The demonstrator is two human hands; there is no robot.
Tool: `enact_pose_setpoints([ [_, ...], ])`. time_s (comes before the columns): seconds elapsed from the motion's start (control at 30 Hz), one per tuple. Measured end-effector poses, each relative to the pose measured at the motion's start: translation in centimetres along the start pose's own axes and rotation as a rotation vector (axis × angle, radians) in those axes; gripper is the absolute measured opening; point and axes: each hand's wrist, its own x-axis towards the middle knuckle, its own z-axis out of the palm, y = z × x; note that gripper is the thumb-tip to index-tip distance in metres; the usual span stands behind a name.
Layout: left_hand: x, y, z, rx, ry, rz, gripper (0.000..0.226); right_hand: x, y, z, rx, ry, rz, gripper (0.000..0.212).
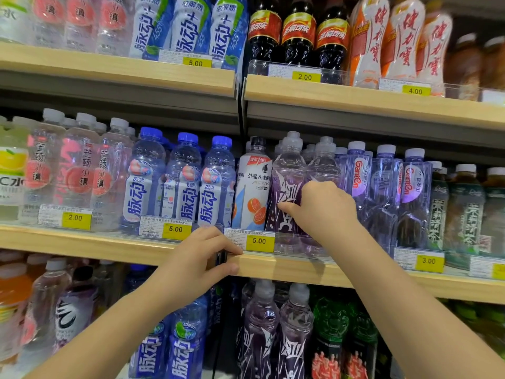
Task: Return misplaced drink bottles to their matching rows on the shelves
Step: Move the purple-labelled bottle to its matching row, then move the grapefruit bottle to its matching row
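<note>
Reaching up to the middle shelf, a person's right hand (319, 206) curls its fingers round a purple-labelled bottle (287, 170), the left of two at the front of their row; the second purple bottle (323, 165) stands just beside it. One white grapefruit-picture bottle (252, 187) stands at its left, next to three blue-capped bottles (181, 181). Three Ganten water bottles (385, 181) line the right. The left hand (202, 255) grips the wooden shelf edge (287, 268) below, fingers over the top, thumb underneath, forearm angled upward.
</note>
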Motion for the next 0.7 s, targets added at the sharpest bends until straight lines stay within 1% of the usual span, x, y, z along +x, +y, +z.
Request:
enact_pose_setpoints([
  [0.07,0.0,0.0,0.0,-0.003,-0.004,-0.003,0.026,0.2,-0.2,-0.5,-0.022,0.123,-0.059,0.053],
  [0.13,0.0,0.1,-0.1,-0.007,-0.007,-0.006,0.025,1.1,-0.5,-1.3,0.104,0.208,-0.171,0.038],
  [0.17,0.0,0.1,-0.1,-0.009,-0.008,-0.007,0.025,1.7,-0.8,-1.6,0.2,0.209,-0.228,0.037],
  [0.23,0.0,0.1,-0.2,-0.012,-0.014,-0.011,0.025,2.7,-1.6,-2.2,0.37,0.165,-0.298,0.048],
  [0.27,0.1,0.1,-0.2,-0.014,-0.018,-0.013,0.025,3.1,-2.1,-2.4,0.412,0.157,-0.317,0.054],
  [0.37,0.1,0.0,-0.4,-0.025,-0.043,-0.018,0.025,4.8,-3.2,-2.8,0.402,0.116,-0.336,0.066],
  [0.5,0.3,-0.1,-1.2,-0.055,-0.108,-0.016,0.024,7.2,-4.5,-3.2,0.503,-0.169,-0.235,0.07],
  [0.57,0.3,-0.2,-1.6,-0.059,-0.134,-0.009,0.023,8.1,-4.9,-3.3,0.561,-0.252,-0.216,0.07],
  [0.63,0.3,-0.3,-1.8,-0.061,-0.144,-0.002,0.023,8.8,-4.9,-3.2,0.578,-0.245,-0.214,0.068],
  [0.7,0.2,-0.3,-1.8,-0.065,-0.139,0.001,0.023,9.1,-4.8,-3.0,0.549,-0.198,-0.211,0.064],
])
